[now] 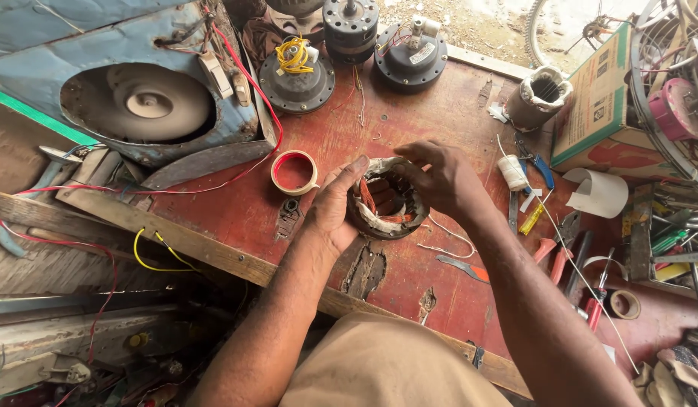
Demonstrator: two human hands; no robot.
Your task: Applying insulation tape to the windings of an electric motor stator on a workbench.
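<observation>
In the head view, the left hand (pixel 335 207) cups the near-left side of a motor winding (pixel 386 200) held just above the red table (pixel 326 136), while the right hand (pixel 443 177) closes over its far rim, fingers curled on the white wrapping. Both hands grip it firmly. A tape ring (pixel 294 172) lies just left. Steady support underneath likely keeps the copper coils from being bent.

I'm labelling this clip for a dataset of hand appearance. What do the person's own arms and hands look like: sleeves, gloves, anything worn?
Both arms are bare from hand to above the elbow; no sleeves show. The left hand and right hand wear no gloves, and no rings, watch or bands are visible. Khaki-tan cloth covers the lap below the arms.
</observation>
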